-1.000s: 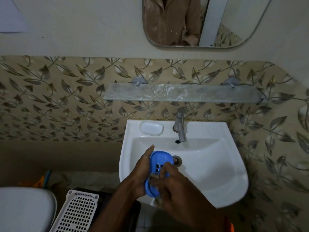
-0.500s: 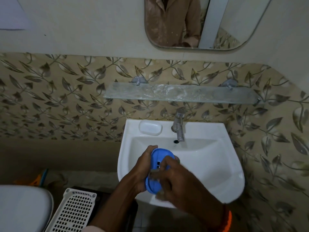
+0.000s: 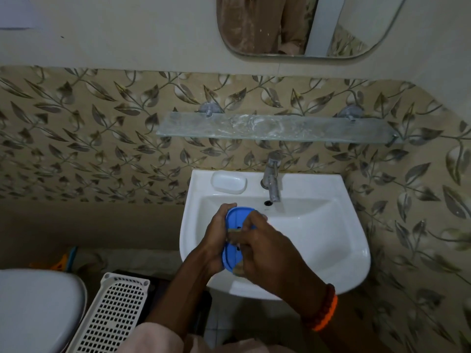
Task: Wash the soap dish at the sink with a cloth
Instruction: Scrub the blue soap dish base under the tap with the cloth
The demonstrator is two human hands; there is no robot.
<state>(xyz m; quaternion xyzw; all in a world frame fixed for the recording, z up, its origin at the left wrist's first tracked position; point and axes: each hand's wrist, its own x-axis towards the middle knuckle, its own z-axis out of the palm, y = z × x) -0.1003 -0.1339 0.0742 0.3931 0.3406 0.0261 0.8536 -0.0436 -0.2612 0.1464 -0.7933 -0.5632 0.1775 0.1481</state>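
Change: both hands and the blue soap dish [image 3: 235, 220] sit slightly higher over the basin than a second ago, the right hand further across the dish.
Left hand [image 3: 216, 235]: fingers curled around the dish's left edge, holding it on edge above the white sink [image 3: 331, 240].
Right hand [image 3: 265, 250]: fingers bunched, pinching a small greenish cloth [image 3: 233, 231] against the dish's face.
Surroundings: a tap [image 3: 272, 179], a white soap bar [image 3: 228, 182] on the rim, a glass shelf [image 3: 275, 128] above.
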